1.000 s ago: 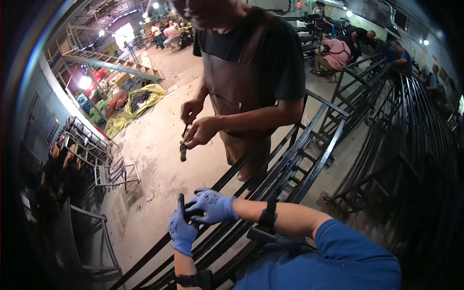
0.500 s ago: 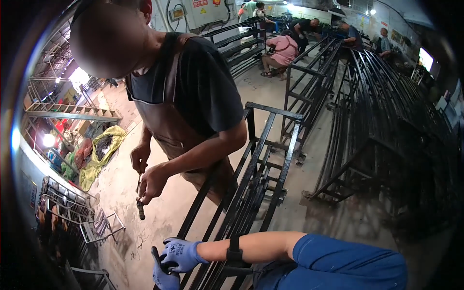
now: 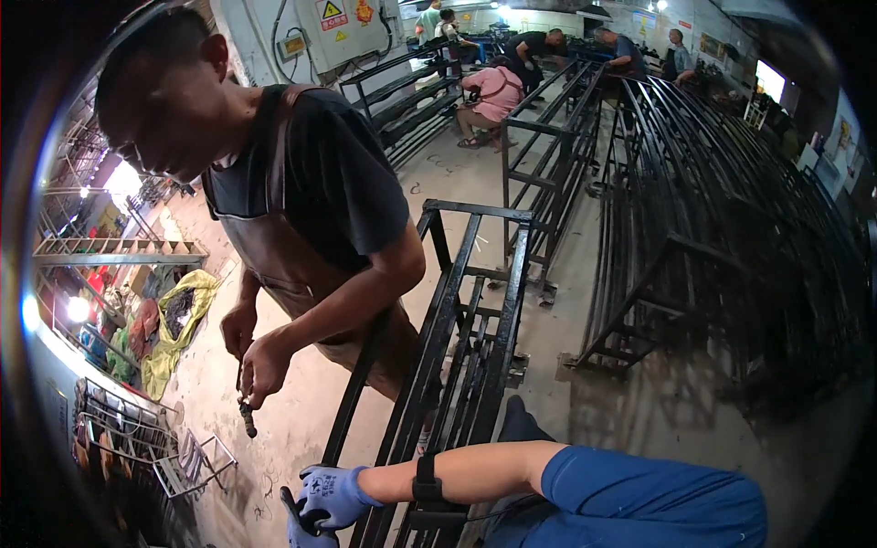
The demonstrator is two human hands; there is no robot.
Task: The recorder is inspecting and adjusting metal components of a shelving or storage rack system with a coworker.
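My right hand (image 3: 331, 499), in a blue glove with dark fingers, has its fingers curled in at the lower left. What they close on, if anything, is hidden. Just below it, partly cut off by the lower edge, is my left hand (image 3: 309, 532), gloved alike, its dark thumb sticking up and its other fingers out of sight. Both are beside the near end of a long black metal frame (image 3: 461, 301) of square bars. My right forearm, with a black strap (image 3: 427, 479) round it, crosses over the frame's bars.
Across the frame stands a person in a brown apron (image 3: 274, 237), holding a small dark tool (image 3: 248, 420). More black frames (image 3: 630, 301) stand at right. Several people work at the back. A yellow sack (image 3: 178, 329) and a metal chair frame (image 3: 196, 466) lie at left.
The view has swung, so the frames and the apron-wearing person sit further left. My right hand appears slightly lower, still curled. A dark shape has come into view above my forearm.
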